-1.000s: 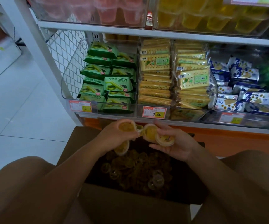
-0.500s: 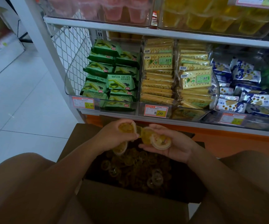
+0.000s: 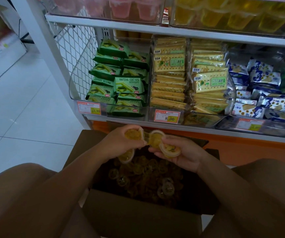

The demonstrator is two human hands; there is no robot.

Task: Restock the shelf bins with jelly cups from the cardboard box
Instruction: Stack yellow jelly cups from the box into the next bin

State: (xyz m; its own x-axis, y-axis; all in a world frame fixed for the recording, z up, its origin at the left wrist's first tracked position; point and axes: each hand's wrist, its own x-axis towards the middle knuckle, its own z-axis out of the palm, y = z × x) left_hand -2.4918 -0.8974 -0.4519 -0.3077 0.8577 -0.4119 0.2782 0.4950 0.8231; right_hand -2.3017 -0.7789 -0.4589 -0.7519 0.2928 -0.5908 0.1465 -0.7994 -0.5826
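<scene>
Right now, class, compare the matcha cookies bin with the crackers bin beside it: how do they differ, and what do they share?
The matcha cookies bin holds opaque green packs lying at mixed angles; the crackers bin holds clear-wrapped pale yellow packs, mostly stacked flat. The matcha cookies bin's price tag reads 12.80; the crackers bin's tag reads 8.00. Both are clear plastic bins, side by side, tagged in front.

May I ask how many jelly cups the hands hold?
4 jelly cups: upper and lower in the left hand; two adjacent in the right hand. More may be hidden.
</scene>
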